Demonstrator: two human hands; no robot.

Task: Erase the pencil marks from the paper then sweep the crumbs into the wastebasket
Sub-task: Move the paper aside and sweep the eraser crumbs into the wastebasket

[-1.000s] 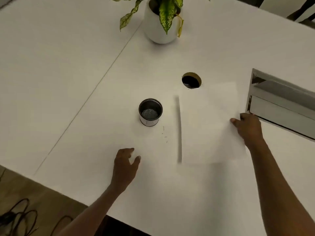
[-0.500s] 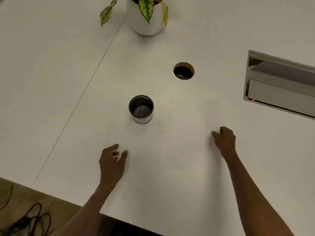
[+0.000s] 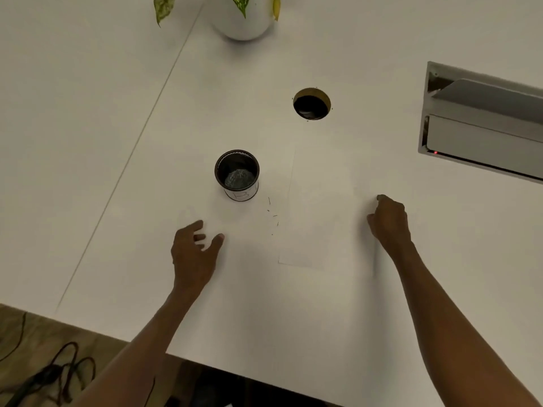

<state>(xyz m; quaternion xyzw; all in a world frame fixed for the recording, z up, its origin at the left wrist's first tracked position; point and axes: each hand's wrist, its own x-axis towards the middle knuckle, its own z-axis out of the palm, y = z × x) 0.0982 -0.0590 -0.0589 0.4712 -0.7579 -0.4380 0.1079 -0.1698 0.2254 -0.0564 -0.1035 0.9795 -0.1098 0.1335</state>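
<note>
A white sheet of paper lies flat on the white table, hard to tell from it. Dark eraser crumbs are scattered just left of the sheet. A small dark cup-like wastebasket stands upright beyond the crumbs. My left hand hovers near the table, fingers spread and empty, below the wastebasket and left of the crumbs. My right hand rests at the paper's right edge with its fingers curled; whether it pinches the sheet is unclear.
A round cable hole opens in the table beyond the paper. A metal socket box with a raised lid is set in at the right. A white plant pot stands at the far edge. Cables lie on the floor.
The paper, held up by its right edge a second ago, now lies flat and nearer to me. My right hand came down and left with it. My left hand stayed near the crumbs.
</note>
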